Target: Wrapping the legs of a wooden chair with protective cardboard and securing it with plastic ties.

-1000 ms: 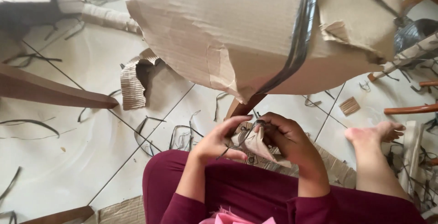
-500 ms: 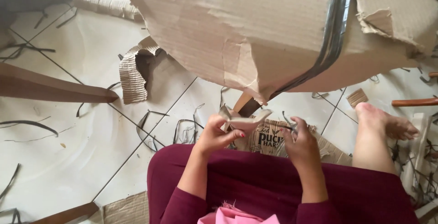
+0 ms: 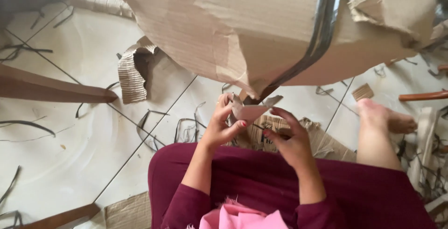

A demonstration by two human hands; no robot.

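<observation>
My left hand point(image 3: 223, 125) pinches a torn piece of brown cardboard point(image 3: 252, 109) at its left end, just below the corner of a large cardboard-wrapped object point(image 3: 261, 24) bound with a black strap point(image 3: 322, 33). My right hand point(image 3: 287, 138) is at the piece's right side, fingers curled and touching its lower edge. Both hands are above my lap in dark red trousers point(image 3: 289, 187). A flattened printed cardboard sheet point(image 3: 298, 138) lies on the floor under the hands.
White tiled floor point(image 3: 70, 163) littered with black strap offcuts point(image 3: 154, 126). A curled corrugated scrap point(image 3: 133, 70) lies at left, wooden legs point(image 3: 51, 89) at left and right point(image 3: 422, 96). My bare foot point(image 3: 387, 117) rests at right. Another cardboard scrap point(image 3: 128, 210) lies bottom left.
The hands rose from the floor sheet and now hold a torn cardboard piece up near the wrapped corner. The camera view shifted slightly closer to the big wrapped object.
</observation>
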